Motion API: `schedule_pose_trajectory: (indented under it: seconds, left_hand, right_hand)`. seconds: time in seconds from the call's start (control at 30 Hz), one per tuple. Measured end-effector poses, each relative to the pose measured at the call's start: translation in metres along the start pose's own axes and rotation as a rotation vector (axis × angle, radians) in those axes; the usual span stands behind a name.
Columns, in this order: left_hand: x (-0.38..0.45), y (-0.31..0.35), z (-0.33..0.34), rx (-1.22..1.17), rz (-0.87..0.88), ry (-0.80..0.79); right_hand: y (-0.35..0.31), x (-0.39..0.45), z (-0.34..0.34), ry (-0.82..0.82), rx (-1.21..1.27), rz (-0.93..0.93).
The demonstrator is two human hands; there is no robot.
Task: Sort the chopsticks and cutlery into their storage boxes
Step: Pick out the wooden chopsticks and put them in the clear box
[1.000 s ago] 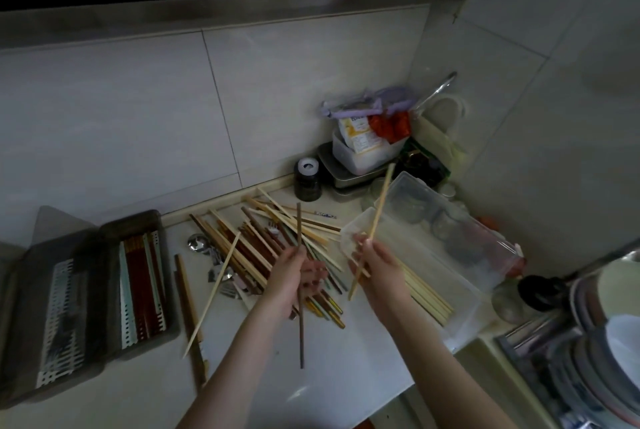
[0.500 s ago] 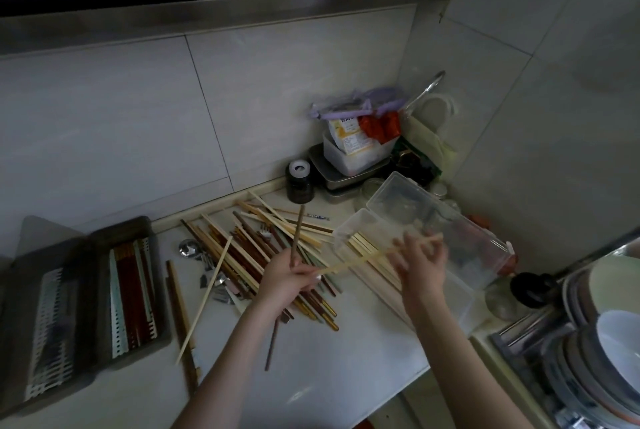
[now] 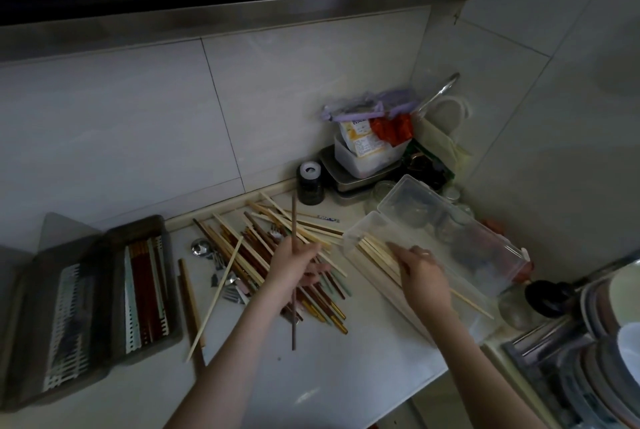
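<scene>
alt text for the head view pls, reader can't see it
A person's left hand grips a dark chopstick upright over a pile of mixed chopsticks, while the right hand reaches into a clear plastic box holding pale chopsticks. A dark tray with red chopsticks sits at the left.

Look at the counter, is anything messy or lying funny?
Yes. A jumbled pile of chopsticks lies crisscrossed on the counter instead of in a box. One pale chopstick lies slanted across a brown one by the dark box, and spoons poke out underneath.
</scene>
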State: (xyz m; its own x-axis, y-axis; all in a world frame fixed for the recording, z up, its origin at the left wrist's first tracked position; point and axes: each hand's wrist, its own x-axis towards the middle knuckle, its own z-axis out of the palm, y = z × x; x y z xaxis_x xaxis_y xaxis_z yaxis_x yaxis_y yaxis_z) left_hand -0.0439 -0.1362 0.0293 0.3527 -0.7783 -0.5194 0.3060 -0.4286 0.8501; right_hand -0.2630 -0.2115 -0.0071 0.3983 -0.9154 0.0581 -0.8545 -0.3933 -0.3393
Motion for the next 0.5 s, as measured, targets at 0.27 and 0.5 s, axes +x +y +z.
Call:
schedule_pose_trajectory:
  seconds: [0.27, 0.5]
  left_hand:
    - [-0.003, -0.015, -0.002, -0.532, -0.216, -0.067]
    - [-0.004, -0.022, 0.015, -0.628, -0.036, -0.058]
  right_hand:
    - [-0.018, 0.009, 0.017, -0.227, 0.154, 0.08]
    - [-0.105, -0.015, 0.022, -0.128, 0.626, -0.008]
